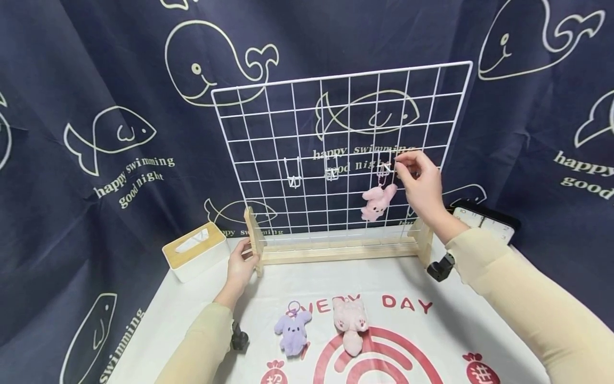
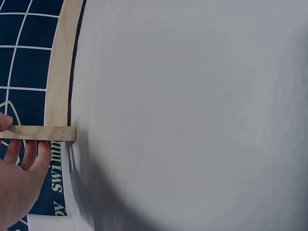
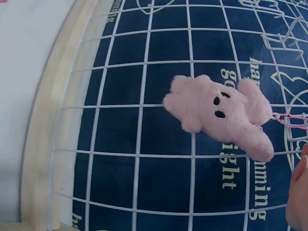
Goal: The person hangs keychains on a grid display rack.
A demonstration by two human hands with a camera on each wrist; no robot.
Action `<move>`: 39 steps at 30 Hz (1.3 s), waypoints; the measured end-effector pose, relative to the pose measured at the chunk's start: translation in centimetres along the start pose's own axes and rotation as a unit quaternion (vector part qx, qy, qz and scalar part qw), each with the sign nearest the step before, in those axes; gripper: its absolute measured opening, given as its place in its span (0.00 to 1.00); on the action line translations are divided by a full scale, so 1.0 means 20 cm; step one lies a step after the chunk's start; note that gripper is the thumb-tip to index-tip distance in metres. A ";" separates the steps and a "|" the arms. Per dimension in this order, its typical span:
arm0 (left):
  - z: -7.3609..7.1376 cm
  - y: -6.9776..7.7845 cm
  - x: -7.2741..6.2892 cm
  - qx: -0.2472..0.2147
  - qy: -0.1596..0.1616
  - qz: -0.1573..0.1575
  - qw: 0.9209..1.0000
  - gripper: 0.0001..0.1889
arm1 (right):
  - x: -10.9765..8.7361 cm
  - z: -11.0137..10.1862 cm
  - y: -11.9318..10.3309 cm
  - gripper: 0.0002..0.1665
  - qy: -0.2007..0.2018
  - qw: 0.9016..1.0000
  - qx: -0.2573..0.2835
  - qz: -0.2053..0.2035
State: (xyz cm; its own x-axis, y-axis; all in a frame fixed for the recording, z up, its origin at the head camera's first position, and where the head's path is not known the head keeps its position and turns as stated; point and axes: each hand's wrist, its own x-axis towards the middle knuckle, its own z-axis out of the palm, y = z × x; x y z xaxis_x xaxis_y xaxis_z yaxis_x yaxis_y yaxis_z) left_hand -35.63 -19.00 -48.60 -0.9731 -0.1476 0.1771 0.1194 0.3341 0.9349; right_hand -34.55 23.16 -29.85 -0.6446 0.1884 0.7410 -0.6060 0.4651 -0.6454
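A pink plush rabbit keychain (image 1: 378,204) hangs by its pink bead chain (image 3: 291,117) at a white hook (image 1: 384,170) on the white wire grid panel (image 1: 336,128). Just right of that hook is my right hand (image 1: 422,181), its thumb and forefinger loosely bent beside the chain; its fingertips are out of frame in the right wrist view. Down at the grid's left end, my left hand (image 1: 241,264) grips the wooden side support (image 1: 255,234), thumb on one face and fingers on the other. In the left wrist view, the support (image 2: 38,133) runs between them.
Two more white hooks, a left one (image 1: 295,181) and a middle one (image 1: 331,174), sit on the grid. A purple plush keychain (image 1: 292,333) and a pale pink plush (image 1: 351,322) lie in front. A tissue box (image 1: 196,256) stands left, a clock (image 1: 484,221) right.
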 end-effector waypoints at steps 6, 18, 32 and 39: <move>0.00 0.00 0.00 -0.001 -0.002 -0.006 1.000 0.31 | -0.08 -0.04 -0.03 0.11 -0.021 0.998 0.053 0.014; 0.00 0.02 0.00 0.009 0.002 0.008 1.000 0.31 | -0.26 -0.02 0.01 0.12 -0.071 0.980 0.182 0.046; 0.00 0.01 -0.01 0.006 0.001 0.006 1.000 0.31 | -0.62 0.14 0.12 0.10 -0.278 0.955 0.064 0.076; 0.00 0.01 0.00 -0.002 -0.001 0.005 1.000 0.32 | -0.77 0.20 0.23 0.11 -0.385 0.920 0.062 0.036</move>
State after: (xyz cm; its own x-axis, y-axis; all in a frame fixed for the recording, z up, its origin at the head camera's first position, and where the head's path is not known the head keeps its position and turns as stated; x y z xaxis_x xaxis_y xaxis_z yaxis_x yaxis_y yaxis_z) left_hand -35.60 -19.00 -48.38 -0.9721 -0.1426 0.1862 0.1301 0.3328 0.9340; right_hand -29.29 18.91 -45.07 -0.7950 -0.4767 0.3751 -0.5668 0.3635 -0.7394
